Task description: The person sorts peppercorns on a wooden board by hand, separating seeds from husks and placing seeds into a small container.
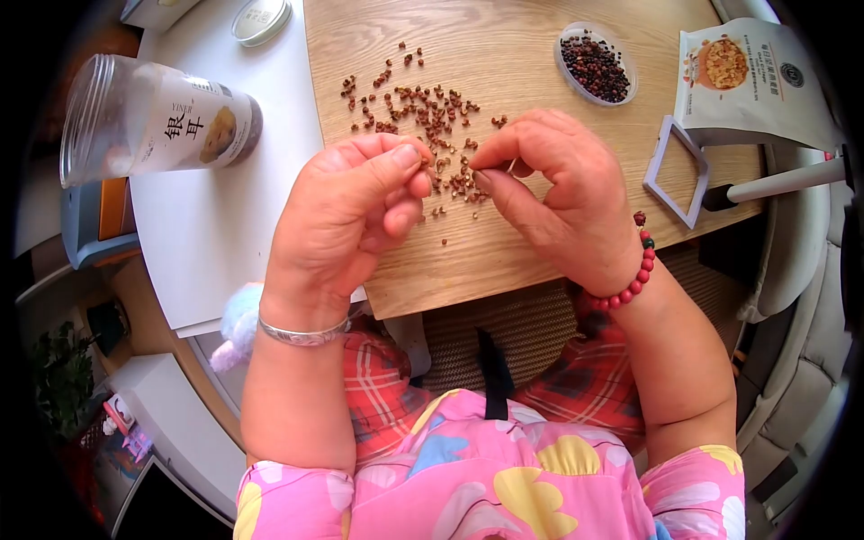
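Note:
Small reddish-brown Sichuan peppercorns (423, 108) lie scattered over the wooden table, several of them split open. My left hand (351, 198) is closed, thumb against index finger, with what looks like a single peppercorn at the fingertips. To the right, my right hand (562, 184) pinches thumb and index finger together just over the edge of the pile. Whatever is between those tips is too small to make out. Beyond my right hand stands a round clear plastic dish (562, 70) holding dark red peppercorns (596, 67).
A big clear plastic jar (166, 117) with a label lies on the white surface (225, 216) at left, near a round lid (261, 20). At right are a printed food bag (756, 85), a pale angular frame (657, 166) and a white arm-like bar (783, 184).

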A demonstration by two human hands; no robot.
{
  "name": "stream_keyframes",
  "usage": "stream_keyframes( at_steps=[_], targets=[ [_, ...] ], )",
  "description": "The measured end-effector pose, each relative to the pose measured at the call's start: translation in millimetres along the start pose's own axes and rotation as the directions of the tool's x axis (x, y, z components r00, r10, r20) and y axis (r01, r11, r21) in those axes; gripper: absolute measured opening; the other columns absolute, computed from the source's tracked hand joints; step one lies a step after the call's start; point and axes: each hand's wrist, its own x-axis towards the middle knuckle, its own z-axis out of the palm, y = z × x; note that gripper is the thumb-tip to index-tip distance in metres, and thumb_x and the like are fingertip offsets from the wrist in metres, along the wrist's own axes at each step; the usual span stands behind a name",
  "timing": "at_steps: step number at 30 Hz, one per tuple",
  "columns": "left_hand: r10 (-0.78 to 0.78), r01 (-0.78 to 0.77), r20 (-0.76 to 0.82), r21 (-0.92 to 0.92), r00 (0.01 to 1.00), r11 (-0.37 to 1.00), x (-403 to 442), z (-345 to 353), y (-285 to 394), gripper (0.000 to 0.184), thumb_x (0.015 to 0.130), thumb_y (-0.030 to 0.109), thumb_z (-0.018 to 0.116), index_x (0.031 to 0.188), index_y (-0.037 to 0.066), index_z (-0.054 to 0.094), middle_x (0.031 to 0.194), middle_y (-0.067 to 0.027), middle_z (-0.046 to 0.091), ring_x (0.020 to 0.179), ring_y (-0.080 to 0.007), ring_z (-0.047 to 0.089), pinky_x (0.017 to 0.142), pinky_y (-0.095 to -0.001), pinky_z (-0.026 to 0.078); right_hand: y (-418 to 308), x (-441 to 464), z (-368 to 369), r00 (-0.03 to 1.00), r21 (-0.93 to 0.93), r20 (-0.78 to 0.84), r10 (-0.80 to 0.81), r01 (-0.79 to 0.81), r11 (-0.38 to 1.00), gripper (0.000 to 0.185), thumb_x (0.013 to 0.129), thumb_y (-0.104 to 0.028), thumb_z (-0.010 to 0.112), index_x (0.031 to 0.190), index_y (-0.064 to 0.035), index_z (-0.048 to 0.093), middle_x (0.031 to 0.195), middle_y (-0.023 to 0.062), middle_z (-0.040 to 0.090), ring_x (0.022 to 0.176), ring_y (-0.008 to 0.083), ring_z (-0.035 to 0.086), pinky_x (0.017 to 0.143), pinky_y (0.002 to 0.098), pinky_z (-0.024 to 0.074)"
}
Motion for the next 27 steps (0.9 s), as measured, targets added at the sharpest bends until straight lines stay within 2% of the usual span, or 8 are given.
stream_keyframes(
  at_steps=[4, 12, 14, 15, 17, 21, 23, 27],
  targets=[
    [-0.042, 0.044, 0.04, -0.05, 0.998, 0.998, 0.2, 1.8, -1.9, 0.015, 0.091, 0.015, 0.056, 0.094, 0.0, 0.055, 0.077, -0.0058, 0.054, 0.052, -0.0058, 0.044, 0.042, -0.0138, 0.034, -2.3, 0.1, 2.7, 0.998, 0.093, -0.043, 0.042, -0.038, 0.995, 0.011, 0.069, -0.001, 0.066, 0.076, -0.0055, 0.06, 0.07, 0.0088, 0.057, 0.068, 0.0276, 0.056, 0.062, 0.0355, 0.045],
    [-0.048, 0.051, 0.044, -0.067, 0.998, 0.996, 1.4, 9.2, -7.5, 0.014, 0.09, 0.017, 0.057, 0.09, 0.003, 0.055, 0.075, -0.0025, 0.054, 0.05, -0.0041, 0.042, 0.04, -0.0147, 0.031, -4.7, 0.7, 7.7, 0.996, 0.135, -0.08, 0.033, -0.022, 0.991, 0.012, 0.068, -0.002, 0.066, 0.078, -0.0058, 0.061, 0.07, 0.0086, 0.058, 0.068, 0.0276, 0.056, 0.062, 0.0356, 0.0452],
    [0.004, -0.002, -0.049, 0.034, 0.999, 0.999, 0.9, 14.6, -9.1, 0.014, 0.09, 0.018, 0.058, 0.086, 0.004, 0.056, 0.07, -0.0011, 0.054, 0.048, -0.0037, 0.041, 0.04, -0.0148, 0.03, -4.0, 0.6, 8.7, 0.996, 0.131, -0.086, 0.028, -0.017, 0.991, 0.011, 0.068, -0.002, 0.067, 0.078, -0.0059, 0.061, 0.071, 0.0086, 0.058, 0.068, 0.0276, 0.056, 0.062, 0.0357, 0.0452],
    [0.004, -0.002, -0.049, 0.034, 0.999, 0.999, 0.4, 17.1, -10.1, 0.014, 0.09, 0.018, 0.058, 0.086, 0.004, 0.056, 0.07, -0.0011, 0.054, 0.048, -0.0037, 0.041, 0.04, -0.0148, 0.03, -3.6, 0.4, 9.1, 0.996, 0.119, -0.088, 0.034, -0.024, 0.993, 0.011, 0.068, -0.002, 0.067, 0.077, -0.006, 0.06, 0.071, 0.0087, 0.058, 0.068, 0.0277, 0.056, 0.062, 0.0358, 0.0453],
    [0.076, -0.058, -0.107, 0.156, 0.991, 0.986, -0.5, 22.1, -12.1, 0.015, 0.089, 0.018, 0.059, 0.081, 0.005, 0.056, 0.066, -0.0003, 0.054, 0.048, -0.0036, 0.041, 0.04, -0.0156, 0.029, -3.3, 0.0, 8.9, 0.995, 0.106, -0.089, 0.04, -0.031, 0.994, 0.011, 0.068, -0.003, 0.067, 0.076, -0.006, 0.06, 0.071, 0.0087, 0.058, 0.068, 0.0278, 0.056, 0.063, 0.036, 0.0454],
    [0.159, -0.108, -0.163, 0.283, 0.974, 0.953, -1.9, 32.0, -16.0, 0.014, 0.089, 0.016, 0.06, 0.082, 0.003, 0.057, 0.066, -0.0001, 0.055, 0.048, -0.0033, 0.04, 0.041, -0.0159, 0.029, -3.5, -1.1, 7.9, 0.995, 0.05, -0.075, 0.06, -0.056, 0.997, 0.011, 0.068, -0.004, 0.068, 0.075, -0.006, 0.059, 0.071, 0.0089, 0.058, 0.069, 0.0276, 0.057, 0.062, 0.0357, 0.0459],
    [0.279, -0.173, -0.177, 0.456, 0.944, 0.873, -2.7, 35.0, -19.3, 0.013, 0.088, 0.014, 0.06, 0.086, 0.002, 0.059, 0.069, -0.0008, 0.057, 0.049, -0.003, 0.041, 0.043, -0.0162, 0.03, -4.1, -1.4, 7.7, 0.995, 0.037, -0.075, 0.069, -0.066, 0.997, 0.011, 0.068, -0.004, 0.068, 0.074, -0.0059, 0.059, 0.071, 0.0089, 0.058, 0.069, 0.0273, 0.057, 0.062, 0.0356, 0.0459],
    [0.312, -0.223, -0.148, 0.431, 0.939, 0.874, -3.0, 34.8, -21.6, 0.013, 0.088, 0.013, 0.06, 0.091, 0.0, 0.059, 0.07, -0.0016, 0.058, 0.05, -0.0029, 0.041, 0.044, -0.016, 0.031, -4.8, -0.8, 7.6, 0.991, 0.062, -0.09, 0.104, -0.098, 0.993, 0.01, 0.068, -0.004, 0.067, 0.073, -0.005, 0.059, 0.069, 0.0089, 0.058, 0.066, 0.027, 0.057, 0.06, 0.0355, 0.046]
  ],
)
